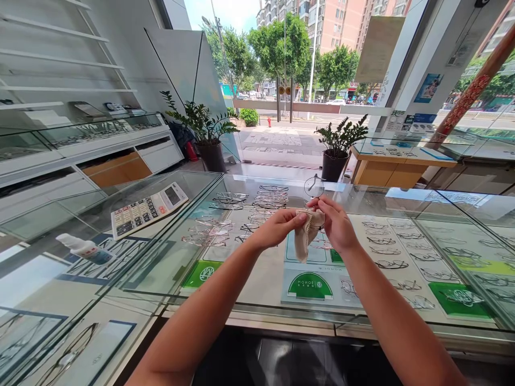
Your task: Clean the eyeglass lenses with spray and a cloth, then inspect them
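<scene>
Left hand: In the head view, the left hand (281,228) pinches a pale cloth (302,244) between thumb and fingers, a loose fold hanging below.
Right hand: Closed in a fingertip grip, the right hand (340,228) holds round-rimmed eyeglasses (314,186) beside the bunched cloth.
Eyeglasses: One thin rim stands just beyond the right fingertips; the rest is hidden by fingers and fabric.
Cloth: Gathered between both hands, it appears to be at work wiping the eyeglasses. Rubbing calls for light pressure from the left fingers and a steady right-hand hold that spares the frame.
Desk: Below both hands stretches a glass-topped desk (257,281), with frames (384,250) displayed to the right of the right hand and a green card (309,286) below the hands.
Calculator: Left of the left hand lies a calculator (149,209); farther left is a white spray bottle (86,249).
Plants: Beyond the hands, two potted plants (211,131) flank glass doors (284,107).
</scene>
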